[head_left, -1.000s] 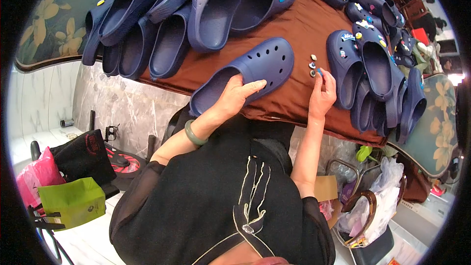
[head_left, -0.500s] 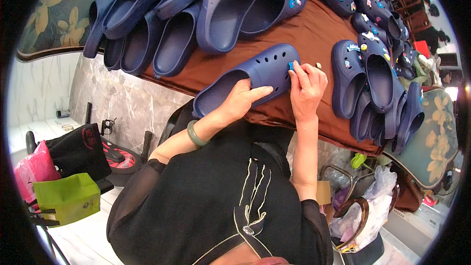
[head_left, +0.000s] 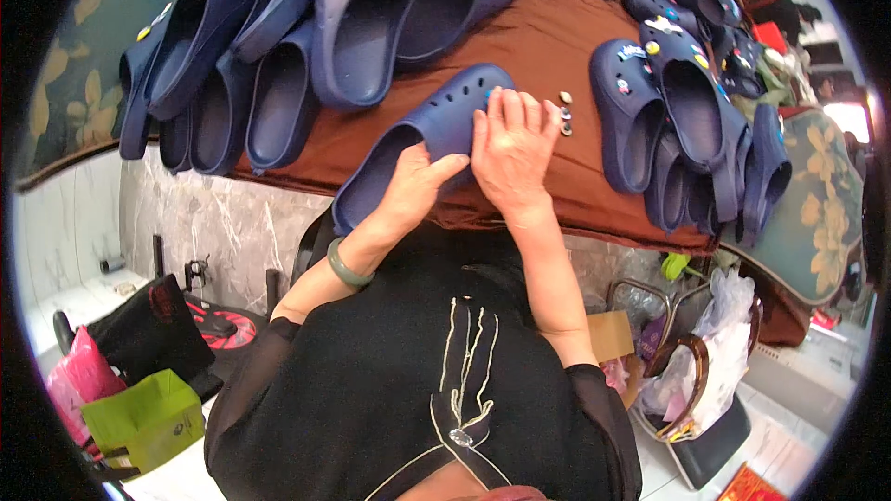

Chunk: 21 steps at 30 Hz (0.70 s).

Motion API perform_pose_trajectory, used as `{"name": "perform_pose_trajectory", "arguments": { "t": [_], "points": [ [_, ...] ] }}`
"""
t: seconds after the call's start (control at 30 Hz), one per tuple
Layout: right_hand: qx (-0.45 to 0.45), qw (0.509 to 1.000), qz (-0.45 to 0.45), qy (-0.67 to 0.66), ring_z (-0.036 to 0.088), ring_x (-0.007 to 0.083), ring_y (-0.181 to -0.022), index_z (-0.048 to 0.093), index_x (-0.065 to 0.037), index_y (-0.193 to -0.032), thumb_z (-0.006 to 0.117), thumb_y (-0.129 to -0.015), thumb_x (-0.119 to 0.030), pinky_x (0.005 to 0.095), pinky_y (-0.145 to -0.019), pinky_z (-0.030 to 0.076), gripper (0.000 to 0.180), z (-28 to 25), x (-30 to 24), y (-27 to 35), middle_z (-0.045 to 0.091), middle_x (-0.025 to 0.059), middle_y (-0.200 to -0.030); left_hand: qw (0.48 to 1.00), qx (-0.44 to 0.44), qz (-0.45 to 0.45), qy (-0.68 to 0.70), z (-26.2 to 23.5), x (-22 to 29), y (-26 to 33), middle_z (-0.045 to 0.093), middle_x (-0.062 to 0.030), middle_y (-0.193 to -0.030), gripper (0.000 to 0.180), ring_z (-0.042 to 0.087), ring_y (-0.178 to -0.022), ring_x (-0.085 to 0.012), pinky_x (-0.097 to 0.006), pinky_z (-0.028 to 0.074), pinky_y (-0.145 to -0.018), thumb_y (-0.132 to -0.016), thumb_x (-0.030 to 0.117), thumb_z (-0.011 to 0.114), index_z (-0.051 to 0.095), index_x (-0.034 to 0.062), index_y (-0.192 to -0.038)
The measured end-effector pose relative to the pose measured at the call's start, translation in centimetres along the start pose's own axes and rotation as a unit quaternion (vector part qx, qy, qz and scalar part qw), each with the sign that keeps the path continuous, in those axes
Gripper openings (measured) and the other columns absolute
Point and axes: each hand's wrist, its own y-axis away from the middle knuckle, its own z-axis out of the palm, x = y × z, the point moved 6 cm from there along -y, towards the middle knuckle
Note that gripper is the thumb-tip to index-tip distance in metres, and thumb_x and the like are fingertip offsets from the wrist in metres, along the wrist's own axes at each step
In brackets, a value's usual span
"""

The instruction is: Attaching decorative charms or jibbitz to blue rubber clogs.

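Right hand (head_left: 513,153): fingers close together over the toe of the clog (head_left: 447,122); can't tell whether they pinch anything. Left hand (head_left: 413,187): thumb gripping its upper, other fingers mostly hidden. I judge: toe-hole work; next move wants steady support. Clog navy, perforated, on brown cloth (head_left: 577,176); small round pieces (head_left: 565,115) beyond its toe.

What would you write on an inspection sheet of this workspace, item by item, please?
Surface: brown cloth, creased in places.
Job's things: one blue clog; small charms on the cloth, to its right.
Clutter: more blue clogs at the left, right and far side.
Hands: left hand grips the clog, thumb on top; right hand at its toe.
Cables: nothing seen.
Surroundings: green bag and pink bag at lower left; flowered panels at both sides.
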Motion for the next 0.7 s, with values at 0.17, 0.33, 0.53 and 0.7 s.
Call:
{"name": "perform_pose_trajectory", "arguments": {
  "t": [0.17,0.33,0.53,0.7],
  "points": [
    [0.068,0.991,0.039,-0.107,0.054,0.0224,-0.092,0.068,-0.009,-0.102,0.065,-0.083,-0.020,0.0444,-0.091,0.035,0.022,-1.0,2.2,1.2,0.058,0.0037,-0.091,1.000,0.022,0.003,-0.008,0.2,0.6,0.4,0.063,-0.0083,-0.109,0.039,0.060,-0.097,-0.0171,-0.031,0.047,-0.089,-0.079,0.006,0.065,0.057,-0.0042,-0.116],
    [0.108,0.918,0.136,-0.356,0.055,0.0205,-0.085,0.073,-0.009,-0.086,0.078,-0.071,-0.011,0.0344,-0.079,0.043,0.016,-1.0,5.1,1.2,0.061,0.0038,-0.081,1.000,0.029,0.001,-0.002,-0.1,0.4,1.3,0.061,-0.0094,-0.111,0.049,0.058,-0.102,-0.0199,-0.033,0.044,-0.094,-0.073,0.004,0.069,0.054,-0.0029,-0.119],
    [-0.108,0.697,0.318,-0.633,0.054,0.0209,-0.107,0.055,-0.001,-0.110,0.081,-0.068,-0.011,0.0340,-0.095,0.042,0.050,2.7,7.1,0.6,0.056,0.0097,-0.112,1.000,-0.013,0.002,0.005,-0.1,-0.6,1.4,0.059,-0.0086,-0.115,0.054,0.056,-0.106,-0.0191,-0.032,0.043,-0.095,-0.073,0.005,0.072,0.051,-0.0015,-0.122],
    [-0.261,0.643,0.260,-0.672,0.055,0.0194,-0.110,0.047,0.002,-0.126,0.078,-0.067,-0.003,0.0332,-0.098,0.041,0.067,2.6,6.6,-1.5,0.058,0.0125,-0.119,0.999,-0.030,0.014,0.015,-0.4,-0.8,1.6,0.058,-0.0085,-0.116,0.053,0.055,-0.107,-0.0189,-0.033,0.042,-0.096,-0.075,0.006,0.072,0.050,-0.0020,-0.124]
  ]
}}
